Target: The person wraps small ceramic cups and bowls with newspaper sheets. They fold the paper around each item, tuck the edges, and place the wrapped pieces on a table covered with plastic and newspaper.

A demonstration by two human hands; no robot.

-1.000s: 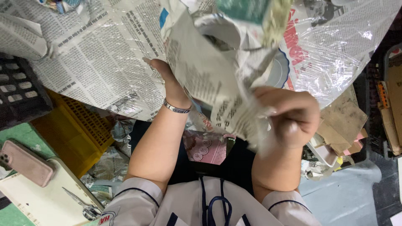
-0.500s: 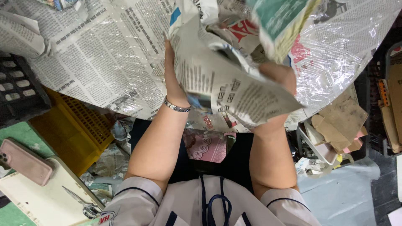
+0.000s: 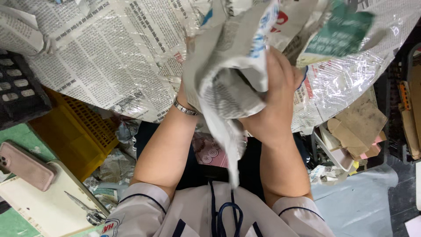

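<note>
A round table (image 3: 109,66) covered with sheets of newspaper under clear plastic wrap is filling the far part of the scene, seen from above by a seated person.

A crumpled bundle of newspaper (image 3: 228,79) is being held up over the near edge of the table, in the middle of the view, with a loose tail of paper hanging down toward the lap. The right hand (image 3: 274,94) is being closed around the right side of the bundle, its fingers wrapped over the paper and pressed into it. The left hand (image 3: 186,94) is mostly being hidden behind the bundle; it is lying against the paper's left side, but how far its fingers are closed cannot be told. A silver bracelet (image 3: 185,108) is being worn on the left wrist. A green printed scrap (image 3: 340,33) is sticking out at the far right of the bundle, beyond the right hand.

To the left, a yellow plastic crate (image 3: 74,131) is standing under the table edge, with a black crate (image 3: 19,90) beside it further left. At the near left, a pink phone (image 3: 26,166) is lying on a pale board (image 3: 52,206), and a pair of scissors (image 3: 85,210) is resting on the same board, apart from the phone. To the right, pieces of brown cardboard (image 3: 355,127) are piled in a tray just under the table edge.
</note>
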